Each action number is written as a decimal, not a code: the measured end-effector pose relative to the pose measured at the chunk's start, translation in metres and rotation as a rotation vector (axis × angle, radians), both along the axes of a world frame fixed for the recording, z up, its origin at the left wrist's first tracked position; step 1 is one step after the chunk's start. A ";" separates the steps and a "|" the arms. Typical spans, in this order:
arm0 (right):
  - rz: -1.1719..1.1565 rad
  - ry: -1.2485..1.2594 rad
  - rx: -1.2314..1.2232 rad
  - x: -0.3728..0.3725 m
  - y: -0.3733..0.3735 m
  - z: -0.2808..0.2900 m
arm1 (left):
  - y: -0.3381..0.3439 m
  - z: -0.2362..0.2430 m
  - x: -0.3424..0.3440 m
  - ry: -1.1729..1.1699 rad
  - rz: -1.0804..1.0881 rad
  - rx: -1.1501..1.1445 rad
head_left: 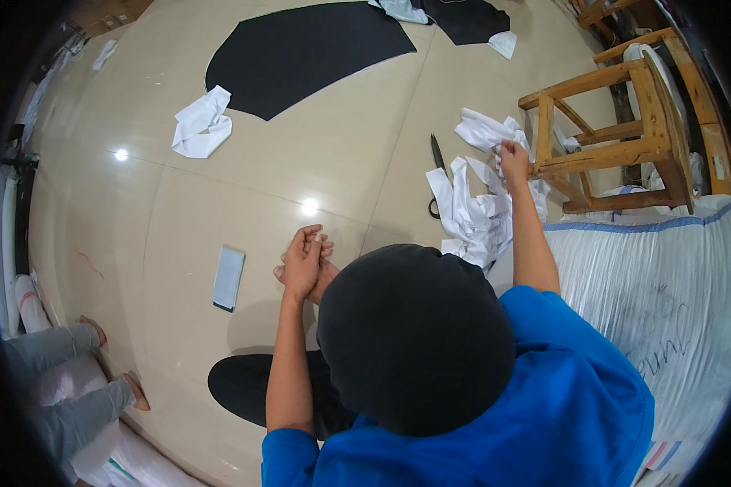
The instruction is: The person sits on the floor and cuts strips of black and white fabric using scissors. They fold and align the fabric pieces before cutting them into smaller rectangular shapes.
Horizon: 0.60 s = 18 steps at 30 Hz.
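Note:
My right hand (514, 165) is closed on a crumpled white fabric scrap (485, 130) at the right, beside a wooden stool. Below it lies a heap of white fabric scraps (481, 207). Along the heap's left side are scissors (438, 154), their dark blade pointing away and the lower part partly covered by cloth. Near the middle, my left hand (302, 261) rests low with its fingers loosely apart and nothing visible in it. What lies just behind that hand is partly hidden, perhaps a bare foot. A black cap hides part of the floor between my arms.
Black cut fabric (309, 57) lies flat at the far side, with a white scrap (203, 122) at its corner. A light blue phone-like slab (228, 278) lies left. The wooden stool (601, 154) and a white woven sack (625, 268) stand right. Another person's legs (81, 418) are at lower left.

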State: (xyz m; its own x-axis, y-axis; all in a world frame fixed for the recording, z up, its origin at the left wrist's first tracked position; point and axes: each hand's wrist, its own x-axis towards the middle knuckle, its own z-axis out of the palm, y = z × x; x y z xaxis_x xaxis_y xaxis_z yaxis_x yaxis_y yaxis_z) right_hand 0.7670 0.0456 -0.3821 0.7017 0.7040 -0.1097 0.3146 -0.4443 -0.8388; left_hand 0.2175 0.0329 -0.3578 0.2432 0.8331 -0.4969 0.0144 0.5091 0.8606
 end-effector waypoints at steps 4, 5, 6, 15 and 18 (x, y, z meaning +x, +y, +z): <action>-0.005 -0.576 -0.383 -0.015 -0.032 -0.022 | -0.001 0.003 -0.003 0.004 0.003 0.016; 0.010 -0.698 -0.394 -0.020 -0.041 -0.029 | -0.001 0.002 -0.003 0.002 -0.003 0.020; -0.025 -0.789 -0.257 -0.024 -0.049 -0.036 | -0.001 0.001 -0.003 0.000 -0.009 0.024; -0.464 0.069 0.140 -0.023 -0.034 -0.028 | -0.002 -0.001 0.000 -0.004 0.000 0.016; -0.396 -0.055 0.005 -0.050 -0.023 -0.012 | -0.004 0.005 -0.012 0.057 0.017 0.024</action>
State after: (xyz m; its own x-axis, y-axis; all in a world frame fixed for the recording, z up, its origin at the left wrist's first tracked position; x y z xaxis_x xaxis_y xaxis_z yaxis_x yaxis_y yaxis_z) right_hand 0.7171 0.0225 -0.3937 0.9236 0.3785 -0.0613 0.1647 -0.5359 -0.8280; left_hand 0.2056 0.0290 -0.3526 0.2010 0.8486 -0.4894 0.0555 0.4889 0.8706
